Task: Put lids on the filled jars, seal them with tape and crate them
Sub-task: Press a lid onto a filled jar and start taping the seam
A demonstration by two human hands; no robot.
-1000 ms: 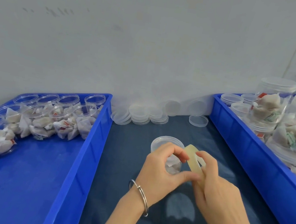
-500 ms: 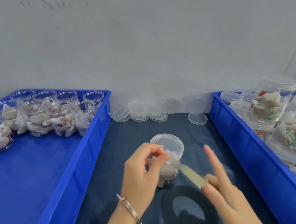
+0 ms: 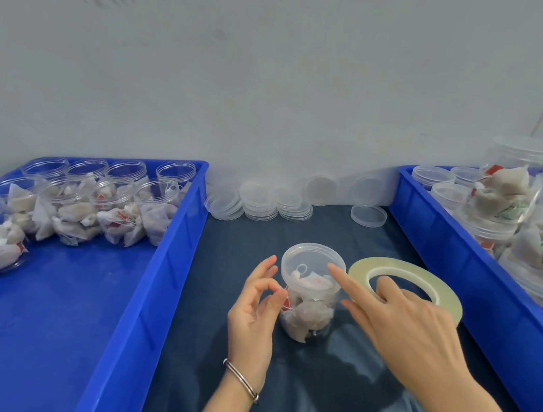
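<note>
A head-worn camera looks down at a dark blue work mat (image 3: 323, 403) between 2 blue crates. At the centre of the frame stands 1 clear plastic jar (image 3: 310, 301), upright, filled with pale tea bags and already closed with a clear lid (image 3: 314, 261).

The left hand (image 3: 258, 311), with a metal bangle (image 3: 242, 380) at the wrist, sits just left of the jar. Its thumb and forefinger are pinched together against the jar's side, just below the lid; whether a tape end lies between them is too fine to tell.

The right hand (image 3: 400, 321) carries a large ring of clear tape (image 3: 406, 287), right of centre, with fingers hooked through its hole, while the forefinger stretches out to touch the lid's right edge.

Half a second ago a strip of tape was stretched between the 2 hands in front of the jar; now both hands have closed in on the jar itself. This suggests the sealing step has begun, with wrapping and crating left to do.

Upper left, the left crate (image 3: 164, 278) holds open filled jars (image 3: 91, 202). Loose lids (image 3: 263, 201) are stacked along the wall. The right crate (image 3: 462, 265), at the right edge, holds stacked lidded jars (image 3: 514, 189).
</note>
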